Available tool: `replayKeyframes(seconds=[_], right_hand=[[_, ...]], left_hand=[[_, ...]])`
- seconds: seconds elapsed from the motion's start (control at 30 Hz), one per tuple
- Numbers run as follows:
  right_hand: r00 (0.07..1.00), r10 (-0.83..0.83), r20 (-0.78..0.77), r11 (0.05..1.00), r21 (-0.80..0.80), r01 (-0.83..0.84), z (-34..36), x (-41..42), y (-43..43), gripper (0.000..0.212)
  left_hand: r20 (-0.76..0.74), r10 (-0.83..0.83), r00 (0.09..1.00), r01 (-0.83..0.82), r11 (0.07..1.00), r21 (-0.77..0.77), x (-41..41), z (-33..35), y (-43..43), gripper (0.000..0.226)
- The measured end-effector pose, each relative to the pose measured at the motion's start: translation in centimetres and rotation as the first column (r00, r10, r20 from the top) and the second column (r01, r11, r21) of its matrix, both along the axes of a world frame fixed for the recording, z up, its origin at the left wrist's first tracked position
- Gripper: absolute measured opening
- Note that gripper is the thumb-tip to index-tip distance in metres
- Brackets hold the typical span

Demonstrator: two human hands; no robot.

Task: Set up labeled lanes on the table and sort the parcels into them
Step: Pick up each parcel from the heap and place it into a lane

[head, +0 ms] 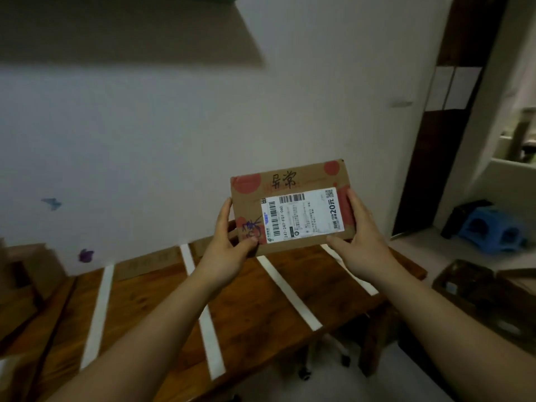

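I hold a flat brown cardboard parcel (293, 181) up in front of me, above the far part of the wooden table (240, 288). It carries red dots, handwritten black characters and a white shipping label with barcodes. My left hand (229, 245) grips its lower left corner, thumb on the front face. My right hand (362, 242) grips its right edge and lower right corner. Several white tape strips (287, 291) run across the tabletop and divide it into lanes. Brown cardboard label cards (145, 265) stand against the wall at the far ends of the lanes.
Cardboard boxes (26, 271) are stacked at the table's left end. A white wall with small butterfly stickers rises behind the table. On the floor to the right stand a blue plastic stool (493, 230) and a dark crate (478, 288). A dark door frame is at upper right.
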State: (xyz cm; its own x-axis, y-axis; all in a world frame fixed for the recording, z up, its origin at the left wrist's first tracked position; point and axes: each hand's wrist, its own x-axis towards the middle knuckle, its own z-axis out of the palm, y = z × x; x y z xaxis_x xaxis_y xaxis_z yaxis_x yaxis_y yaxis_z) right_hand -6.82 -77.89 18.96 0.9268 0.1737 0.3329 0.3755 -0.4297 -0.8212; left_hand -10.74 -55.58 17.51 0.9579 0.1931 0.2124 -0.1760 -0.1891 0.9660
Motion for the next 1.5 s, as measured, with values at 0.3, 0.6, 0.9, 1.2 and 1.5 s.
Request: replayKeyframes(seconds=[0.3,0.6,0.9,1.2,1.5], right_hand=[[0.997,-0.048,-0.053,0.999,0.000,0.048,-3.5,12.4,-11.8,0.063],[0.972,-0.117,-0.204,0.976,-0.207,0.074,-11.5,30.2,-13.8,0.047],[0.879,-0.197,-0.435,0.912,-0.409,0.002,-17.3,45.1,-16.1,0.063],[0.882,0.027,-0.471,0.862,-0.437,-0.259,-22.9,57.5,-19.2,0.055],[0.857,0.157,-0.491,0.818,-0.421,-0.391,-25.4,63.2,-19.5,0.060]], left_hand=[[-0.096,-0.058,0.994,0.071,0.987,0.144,12.8,-3.2,-11.1,0.089],[-0.301,-0.058,0.952,0.088,0.992,0.088,29.3,-10.8,-13.7,0.086],[-0.502,-0.088,0.861,0.103,0.995,0.002,42.9,-16.7,-17.8,0.076],[-0.525,0.133,0.841,-0.128,0.991,0.048,51.2,-19.5,-23.0,0.068],[-0.641,0.246,0.727,-0.174,0.969,0.174,55.5,-22.3,-24.4,0.066]])
